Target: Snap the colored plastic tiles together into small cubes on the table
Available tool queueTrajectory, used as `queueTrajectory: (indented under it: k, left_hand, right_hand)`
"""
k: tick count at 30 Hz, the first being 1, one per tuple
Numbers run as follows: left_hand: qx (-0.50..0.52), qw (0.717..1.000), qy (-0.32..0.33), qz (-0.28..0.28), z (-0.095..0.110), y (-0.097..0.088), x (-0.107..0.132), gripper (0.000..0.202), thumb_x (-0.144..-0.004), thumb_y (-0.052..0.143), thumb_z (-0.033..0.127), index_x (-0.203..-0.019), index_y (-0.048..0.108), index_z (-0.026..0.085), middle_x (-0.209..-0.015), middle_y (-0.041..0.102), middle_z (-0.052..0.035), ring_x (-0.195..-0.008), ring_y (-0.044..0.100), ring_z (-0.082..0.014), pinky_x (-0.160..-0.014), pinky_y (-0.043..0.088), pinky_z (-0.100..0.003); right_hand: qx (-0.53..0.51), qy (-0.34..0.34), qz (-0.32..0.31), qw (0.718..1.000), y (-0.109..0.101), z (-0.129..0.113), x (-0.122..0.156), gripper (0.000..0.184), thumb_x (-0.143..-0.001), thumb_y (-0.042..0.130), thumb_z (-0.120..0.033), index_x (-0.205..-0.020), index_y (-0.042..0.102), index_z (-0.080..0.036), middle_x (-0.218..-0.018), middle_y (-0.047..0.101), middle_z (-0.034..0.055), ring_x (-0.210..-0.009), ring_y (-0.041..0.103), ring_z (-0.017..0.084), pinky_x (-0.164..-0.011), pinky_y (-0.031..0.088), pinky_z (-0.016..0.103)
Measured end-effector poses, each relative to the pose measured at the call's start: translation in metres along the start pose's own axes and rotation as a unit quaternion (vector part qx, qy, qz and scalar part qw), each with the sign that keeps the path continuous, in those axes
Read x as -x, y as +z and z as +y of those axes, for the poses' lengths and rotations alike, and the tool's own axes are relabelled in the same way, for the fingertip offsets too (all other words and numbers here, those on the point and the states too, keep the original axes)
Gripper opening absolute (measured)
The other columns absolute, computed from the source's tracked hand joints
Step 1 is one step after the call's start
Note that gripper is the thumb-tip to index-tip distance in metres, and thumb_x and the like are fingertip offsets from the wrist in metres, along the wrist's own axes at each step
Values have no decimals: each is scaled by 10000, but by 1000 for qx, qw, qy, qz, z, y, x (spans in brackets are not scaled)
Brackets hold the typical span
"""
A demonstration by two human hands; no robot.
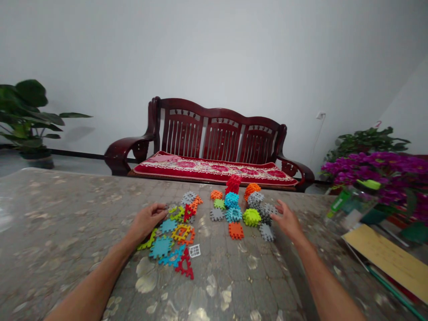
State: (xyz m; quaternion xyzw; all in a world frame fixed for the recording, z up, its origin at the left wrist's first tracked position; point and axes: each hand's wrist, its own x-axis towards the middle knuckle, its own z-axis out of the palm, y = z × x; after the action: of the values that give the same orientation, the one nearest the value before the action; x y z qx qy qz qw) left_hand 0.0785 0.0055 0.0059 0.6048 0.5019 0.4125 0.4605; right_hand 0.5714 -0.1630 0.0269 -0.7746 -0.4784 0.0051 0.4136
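My left hand rests at the left edge of a loose spread of interlocking plastic tiles, thumb and fingers slightly apart. Its fingertips are beside a lime green tile. In that spread lie a teal square tile, a yellow tile, a red triangular tile and a small white lattice piece. Over on the right, my right hand has its fingers parted at the side of a stack of grey tiles; whether it touches them is unclear. Nearby stand blue tiles and lime tiles in stacks.
An orange tile lies in front of the stacks, and red tiles are piled behind. At the right are a clear bottle, a brown envelope and purple flowers. A wooden bench stands beyond the patterned table.
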Motion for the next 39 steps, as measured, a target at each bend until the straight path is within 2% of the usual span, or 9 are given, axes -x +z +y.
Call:
queueTrajectory:
  k: [8, 12, 15, 19, 23, 26, 30, 33, 39]
  left_hand:
    - [8, 1000, -8, 6, 5, 1, 3, 551, -469, 794, 584, -837, 661, 196, -663, 725, -6, -642, 682, -204, -620, 534, -297]
    - [12, 1000, -7, 11, 9, 2, 5, 558, -465, 791, 606, -823, 665, 196, -655, 719, -9, -632, 677, -204, -598, 527, -295]
    - [4, 1000, -6, 11, 9, 1, 5, 572, -481, 772, 642, -816, 672, 189, -647, 712, -18, -627, 672, -204, -574, 513, -289]
    - [-24, 1000, 18, -3, 10, 0, 6, 523, -569, 727, 644, -809, 692, 180, -669, 715, -37, -673, 676, -208, -593, 499, -282]
    - [-23, 999, 15, -20, 20, 3, 11, 481, -579, 729, 584, -817, 694, 167, -663, 715, -34, -658, 661, -199, -602, 478, -280]
    - [-12, 999, 10, -37, 28, 7, 16, 457, -589, 719, 531, -861, 681, 166, -639, 698, -7, -608, 627, -174, -570, 445, -264]
    - [-2, 997, 21, -69, 34, 11, 20, 404, -612, 706, 473, -870, 656, 167, -572, 645, 28, -560, 578, -146, -554, 407, -250]
    - [12, 994, 20, -105, 35, 14, 21, 391, -620, 714, 455, -869, 634, 165, -567, 629, 36, -556, 565, -135, -562, 399, -244]
    - [17, 981, 19, -192, 37, 18, 28, 326, -645, 737, 404, -814, 593, 166, -547, 573, 63, -505, 502, -92, -514, 337, -212]
  right_hand:
    - [41, -3, -26, 999, -2, -6, -6, 691, -691, 702, -260, -1357, 535, -186, -1137, 725, 122, -1051, 678, 281, -945, 482, 432]
    - [30, -29, 21, 999, -3, -25, 4, 570, -735, 627, -276, -1298, 589, -198, -1180, 710, 113, -1113, 651, 270, -986, 466, 431]
    - [-19, -72, 34, 997, 10, -63, 23, 447, -793, 544, -305, -1222, 639, -222, -1185, 708, 87, -1102, 650, 248, -991, 468, 415]
    - [-94, -152, -53, 983, 50, -132, 67, 347, -807, 527, -268, -1105, 700, -233, -1096, 728, 64, -1019, 666, 231, -951, 498, 394]
    - [-141, -199, -149, 958, 98, -191, 104, 422, -776, 540, -156, -1169, 672, -232, -1127, 710, 54, -1022, 651, 214, -937, 509, 368]
    - [-152, -205, -169, 952, 127, -216, 116, 545, -744, 562, -99, -1272, 608, -223, -1210, 672, 57, -1069, 633, 210, -969, 500, 370]
    - [-148, -215, -149, 954, 150, -231, 118, 682, -704, 613, -66, -1366, 515, -199, -1357, 584, 87, -1264, 527, 236, -1101, 410, 406]
    - [-129, -215, -133, 959, 158, -233, 119, 718, -703, 643, -70, -1393, 481, -191, -1352, 579, 99, -1264, 525, 244, -1096, 416, 404]
    - [-68, -234, -115, 963, 158, -230, 129, 631, -751, 656, -118, -1358, 512, -214, -1282, 609, 86, -1197, 549, 247, -1043, 439, 395]
